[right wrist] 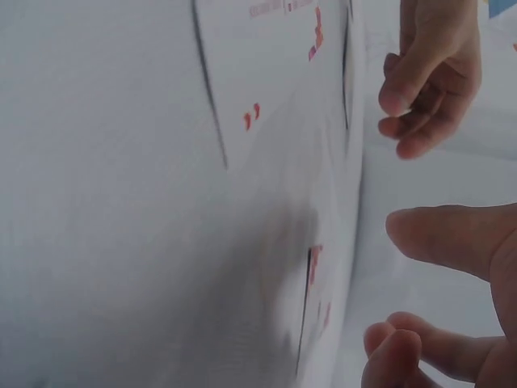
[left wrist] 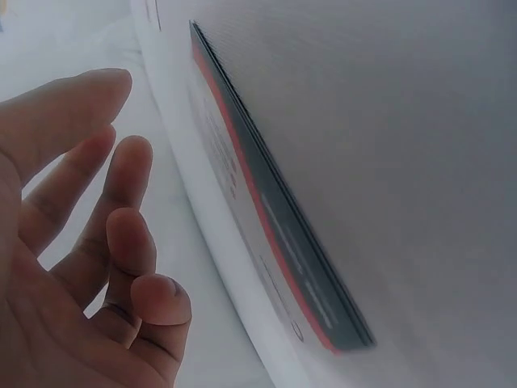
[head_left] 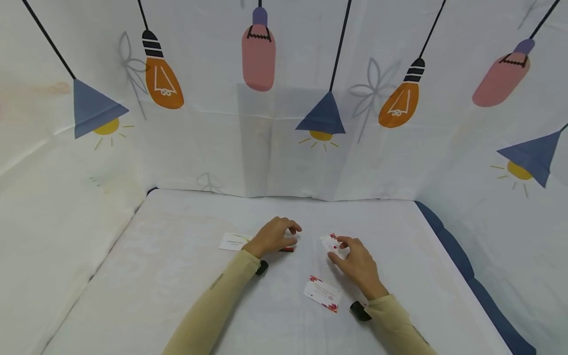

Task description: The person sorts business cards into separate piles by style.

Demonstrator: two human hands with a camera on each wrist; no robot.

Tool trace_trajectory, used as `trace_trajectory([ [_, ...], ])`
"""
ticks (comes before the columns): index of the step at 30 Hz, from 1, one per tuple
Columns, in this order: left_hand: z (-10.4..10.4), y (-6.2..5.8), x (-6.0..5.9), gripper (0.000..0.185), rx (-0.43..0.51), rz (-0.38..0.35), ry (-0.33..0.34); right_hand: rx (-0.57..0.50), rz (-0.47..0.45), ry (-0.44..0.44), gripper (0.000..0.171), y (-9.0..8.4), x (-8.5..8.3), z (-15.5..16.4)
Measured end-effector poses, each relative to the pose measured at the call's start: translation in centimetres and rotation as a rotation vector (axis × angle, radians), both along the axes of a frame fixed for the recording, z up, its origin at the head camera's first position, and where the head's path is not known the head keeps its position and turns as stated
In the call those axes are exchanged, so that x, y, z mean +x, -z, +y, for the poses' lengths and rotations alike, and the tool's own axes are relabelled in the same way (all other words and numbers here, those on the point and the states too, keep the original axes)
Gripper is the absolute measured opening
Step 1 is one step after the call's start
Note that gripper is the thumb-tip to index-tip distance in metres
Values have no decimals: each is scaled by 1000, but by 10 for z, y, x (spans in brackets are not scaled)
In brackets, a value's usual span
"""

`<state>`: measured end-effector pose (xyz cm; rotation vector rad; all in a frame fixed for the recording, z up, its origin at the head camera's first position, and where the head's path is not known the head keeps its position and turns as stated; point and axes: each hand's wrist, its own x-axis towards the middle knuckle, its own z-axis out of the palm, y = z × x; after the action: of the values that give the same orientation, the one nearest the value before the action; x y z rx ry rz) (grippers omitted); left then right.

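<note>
My left hand (head_left: 284, 234) arches over a thin red-and-dark stack of cards (head_left: 288, 249) on the white table (head_left: 177, 276). In the left wrist view its fingers (left wrist: 121, 242) are loosely curled beside the stack (left wrist: 275, 234) and do not grip it. My right hand (head_left: 339, 250) has its fingertips at a small white card with red marks (head_left: 330, 242). The right wrist view shows its thumb (right wrist: 452, 242) and fingers spread a little way off the table, holding nothing. Both arms wear tan sleeves.
Another white card with red corners (head_left: 323, 294) lies just before my right hand. A pale card (head_left: 232, 241) lies left of my left hand. White cloth printed with lamps walls the table at the back and sides (head_left: 284, 148). A blue edge (head_left: 461, 266) runs along the right.
</note>
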<state>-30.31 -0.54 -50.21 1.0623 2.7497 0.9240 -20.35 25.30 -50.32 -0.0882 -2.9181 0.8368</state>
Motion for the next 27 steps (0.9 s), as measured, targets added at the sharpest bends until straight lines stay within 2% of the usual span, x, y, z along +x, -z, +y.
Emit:
trace_trajectory([
  [5, 10, 2, -6, 30, -33, -3, 11, 33, -13, 10, 58, 2, 0, 2],
  [12, 28, -2, -14, 35, -71, -25, 43, 83, -48, 57, 61, 6, 2, 7],
  [20, 56, -2, -22, 40, -117, -60, 97, 78, -95, 56, 68, 3, 4, 13],
  [27, 71, -1, -26, 42, -146, -67, 111, 86, -136, 75, 71, 0, 3, 15],
])
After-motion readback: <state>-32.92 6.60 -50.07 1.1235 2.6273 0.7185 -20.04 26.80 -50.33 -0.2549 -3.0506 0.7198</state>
